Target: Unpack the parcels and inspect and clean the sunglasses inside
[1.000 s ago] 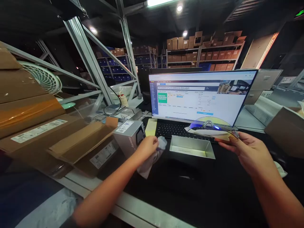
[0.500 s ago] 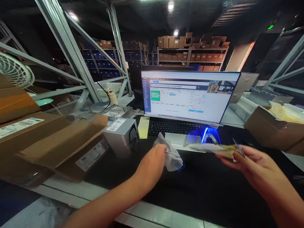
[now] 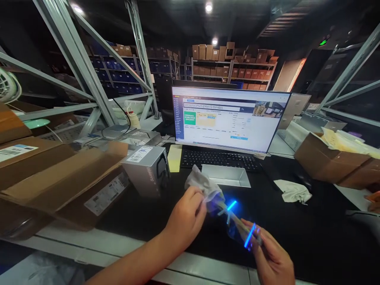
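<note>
My left hand (image 3: 187,208) is closed, pinching a whitish, limp pouch (image 3: 203,183) above the black desk mat. From the pouch's lower right end a thin, partly see-through piece (image 3: 234,219) with bright blue streaks stretches toward my right hand (image 3: 268,249). The right fingers are closed on its far end; its exact kind is not clear. Behind the pouch lies a shallow, open silver-white box tray (image 3: 227,176). On the mat to the right rests a crumpled pale pouch or cloth (image 3: 293,191), apart from both hands.
A grey printed box (image 3: 147,172) stands left of the hands, beside an open brown carton (image 3: 103,182). At the back are a keyboard (image 3: 218,159) and a monitor (image 3: 225,122). Another carton (image 3: 329,158) with yellowish packing sits at the right.
My right hand has come down and left toward the pouch in my left hand. A crumpled pale pouch or cloth now lies on the mat at the right. The view has shifted slightly.
</note>
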A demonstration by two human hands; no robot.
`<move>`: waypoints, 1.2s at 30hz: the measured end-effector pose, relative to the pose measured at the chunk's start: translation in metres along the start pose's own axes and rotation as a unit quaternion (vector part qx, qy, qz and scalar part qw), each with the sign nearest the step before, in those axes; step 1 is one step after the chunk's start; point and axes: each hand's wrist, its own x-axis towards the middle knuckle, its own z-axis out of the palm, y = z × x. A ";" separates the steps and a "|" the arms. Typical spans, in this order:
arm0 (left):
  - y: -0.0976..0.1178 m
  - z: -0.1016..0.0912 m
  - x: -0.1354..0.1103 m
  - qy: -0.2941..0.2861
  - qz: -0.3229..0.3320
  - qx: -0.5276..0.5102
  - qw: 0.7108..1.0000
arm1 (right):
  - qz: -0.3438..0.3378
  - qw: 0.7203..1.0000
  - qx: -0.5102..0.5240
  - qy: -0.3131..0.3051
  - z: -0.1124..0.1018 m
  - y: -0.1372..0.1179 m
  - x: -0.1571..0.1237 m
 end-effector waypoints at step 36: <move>-0.045 -0.042 -0.014 0.108 -0.098 0.019 0.989 | -0.096 0.952 0.010 -0.290 0.068 -0.071 0.102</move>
